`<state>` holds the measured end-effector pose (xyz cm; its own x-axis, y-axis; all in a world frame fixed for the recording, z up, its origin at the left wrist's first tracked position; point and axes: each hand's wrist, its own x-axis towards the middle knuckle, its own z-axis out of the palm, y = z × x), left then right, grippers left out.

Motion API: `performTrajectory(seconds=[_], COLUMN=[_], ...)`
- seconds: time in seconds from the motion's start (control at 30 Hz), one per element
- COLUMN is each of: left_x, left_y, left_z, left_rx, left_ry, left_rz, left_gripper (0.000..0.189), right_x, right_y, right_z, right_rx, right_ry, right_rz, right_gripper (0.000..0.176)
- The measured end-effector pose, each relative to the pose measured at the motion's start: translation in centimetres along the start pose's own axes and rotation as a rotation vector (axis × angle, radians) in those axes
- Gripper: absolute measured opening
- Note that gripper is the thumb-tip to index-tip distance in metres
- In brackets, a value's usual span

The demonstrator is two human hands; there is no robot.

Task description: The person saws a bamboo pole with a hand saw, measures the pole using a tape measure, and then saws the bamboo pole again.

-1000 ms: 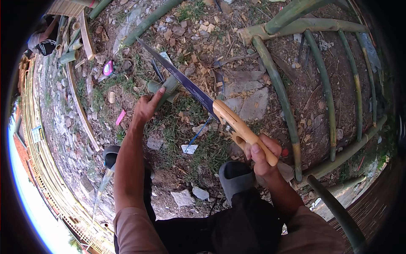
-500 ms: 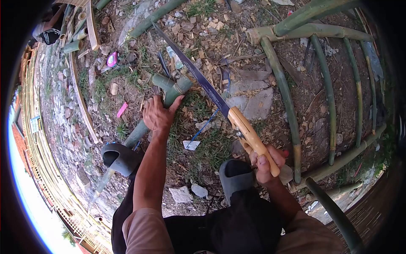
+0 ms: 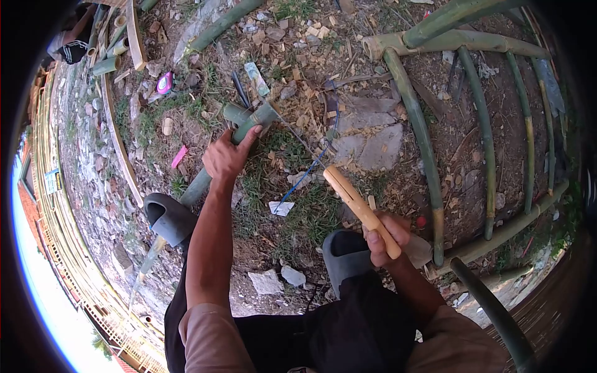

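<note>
My left hand is wrapped round a green bamboo pole close to its upper end, thumb along the top. A second short bamboo section lies against it. My right hand grips the light wooden handle of a handsaw. The saw blade shows nearly edge-on, reaching up to the cut end of the pole. Farther down, the pole passes by my left sandal.
A bamboo frame like a ladder lies at the right. At the left are a pink tape measure, a pink strip and a wooden slat. Wood chips and flat stones cover the ground. A person shows at the top left.
The saw has turned from showing its broad blade to edge-on, and its blade has come down and left onto the pole's end. My left hand has shifted slightly along the pole.
</note>
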<state>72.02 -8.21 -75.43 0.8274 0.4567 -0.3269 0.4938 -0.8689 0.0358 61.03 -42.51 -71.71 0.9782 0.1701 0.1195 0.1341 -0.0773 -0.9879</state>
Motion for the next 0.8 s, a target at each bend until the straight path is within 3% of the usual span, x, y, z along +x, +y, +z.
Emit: performTrajectory(seconds=[0.07,0.13,0.2,0.27,0.33,0.37,0.4,0.47,0.57,0.8], left_x=[0.0,0.1,0.8,3.7,5.1,6.1,5.9,5.4,5.0,1.3], left_y=[0.1,0.3,-0.2,-2.4,-1.7,-1.7,-1.2,-0.5,0.2,3.6], left_z=[-0.3,-0.6,-1.4,1.2,1.3,0.8,0.7,0.6,0.8,0.9], left_rx=[-0.010,-0.017,-0.212,-0.230,-0.203,-0.226,-0.223,-0.141,-0.127,-0.063], left_ry=[0.012,0.015,-0.133,-0.130,-0.078,-0.416,-0.414,-0.301,-0.202,0.056], left_rz=[0.004,0.020,0.016,0.057,0.248,0.077,0.080,-0.121,-0.202,-0.233], left_gripper=[0.091,0.091,0.095,0.097,0.101,0.106,0.106,0.110,0.112,0.099], right_x=[0.7,0.4,0.6,0.7,0.9,0.8,0.7,0.7,0.4,0.4], right_y=[-0.4,-0.2,-0.5,-0.2,-0.3,-0.2,0.1,0.2,0.0,-0.4], right_z=[0.4,0.4,0.9,1.4,1.7,1.8,1.8,1.8,1.5,-0.2], right_rx=[-0.084,-0.124,-0.173,-0.120,-0.150,-0.148,-0.141,-0.131,-0.119,-0.078], right_ry=[0.043,0.014,-0.034,-0.017,-0.034,-0.030,-0.029,-0.028,-0.030,-0.019], right_rz=[-0.179,-0.205,-0.253,-0.244,-0.269,-0.271,-0.268,-0.264,-0.221,-0.135], right_gripper=[0.024,0.022,0.021,0.022,0.022,0.022,0.022,0.023,0.023,0.026])
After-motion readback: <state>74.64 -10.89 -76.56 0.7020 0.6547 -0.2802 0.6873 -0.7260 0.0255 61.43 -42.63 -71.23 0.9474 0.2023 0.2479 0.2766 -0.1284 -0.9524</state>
